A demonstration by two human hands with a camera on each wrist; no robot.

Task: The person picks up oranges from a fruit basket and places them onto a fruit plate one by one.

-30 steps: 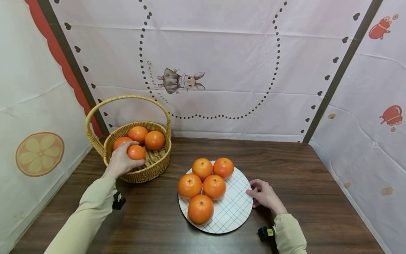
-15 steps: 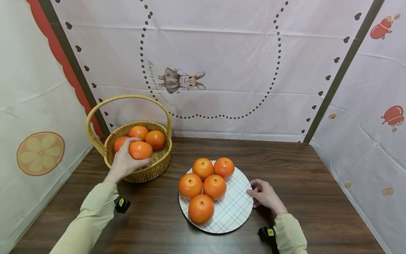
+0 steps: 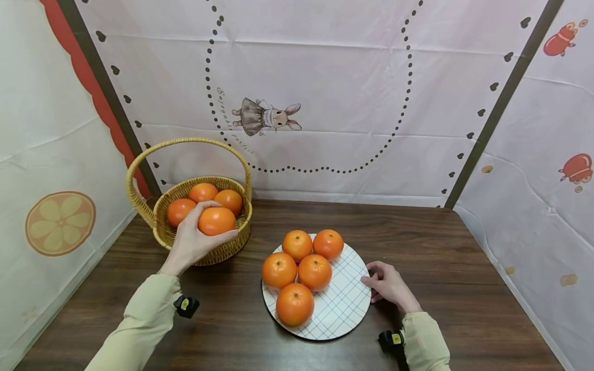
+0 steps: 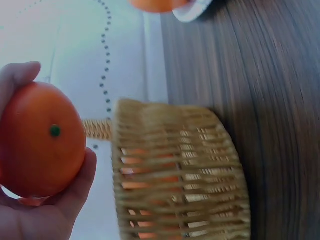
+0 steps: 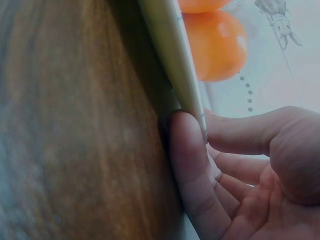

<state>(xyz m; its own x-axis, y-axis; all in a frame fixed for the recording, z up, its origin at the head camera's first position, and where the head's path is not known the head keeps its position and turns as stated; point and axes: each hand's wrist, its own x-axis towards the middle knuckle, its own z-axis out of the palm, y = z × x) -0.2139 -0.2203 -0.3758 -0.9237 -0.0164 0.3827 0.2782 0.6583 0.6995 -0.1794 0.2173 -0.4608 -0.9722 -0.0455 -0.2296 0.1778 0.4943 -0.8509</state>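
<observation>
Left hand (image 3: 194, 242): fingers and thumb curled round one orange fruit (image 3: 216, 221), which we find above the wicker basket (image 3: 225, 251). Right hand (image 3: 389, 284): pinching the rim of a round, grid-lined plate (image 3: 347, 291) between thumb and finger. In the basket we count three further fruits (image 3: 180, 212); on the plate, five pieces (image 3: 295, 305), grouped toward its left. Basket and plate stand apart on a dark wooden tabletop (image 3: 232, 330); behind, we list a printed rabbit (image 3: 266, 117).

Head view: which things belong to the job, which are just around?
Likely in the job:
held orange, in left hand
basket with three more oranges
plate, pinched by right hand
five oranges on it

Just around:
table
printed cloth
wrist cameras
</observation>
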